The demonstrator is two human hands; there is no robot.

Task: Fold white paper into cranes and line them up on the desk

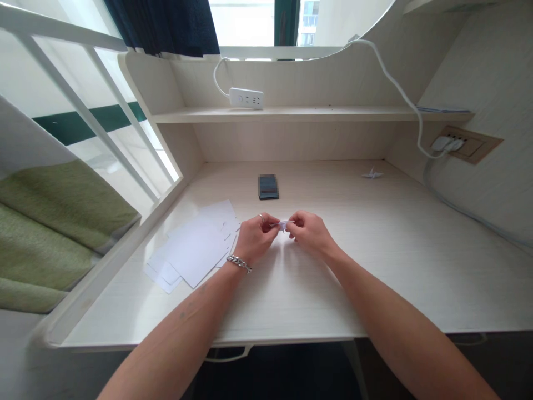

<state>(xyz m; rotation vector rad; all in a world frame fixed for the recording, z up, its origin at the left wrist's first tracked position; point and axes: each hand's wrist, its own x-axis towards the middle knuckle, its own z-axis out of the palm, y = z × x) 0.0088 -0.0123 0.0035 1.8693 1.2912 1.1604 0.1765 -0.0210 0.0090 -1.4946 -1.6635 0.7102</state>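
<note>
A small folded piece of white paper (pixel 283 225) is held between my two hands, just above the desk. My left hand (pixel 257 236), with a ring and a chain bracelet at the wrist, pinches its left end. The fingertips of my right hand (pixel 310 232) are closed on its right end. My fingers cover much of the paper, so its full shape is hidden. Several loose white paper sheets (pixel 195 239) lie overlapped beside my left hand. A folded paper crane (pixel 372 174) stands at the back right of the desk.
Behind my hands lies a dark phone-like rectangle (pixel 268 187), its face blurred. A power strip (pixel 246 98) rests on the shelf (pixel 300 114). Its white cable (pixel 395 83) hangs down to the wall socket (pixel 470 145) at the right. A railing and curtain border the left side.
</note>
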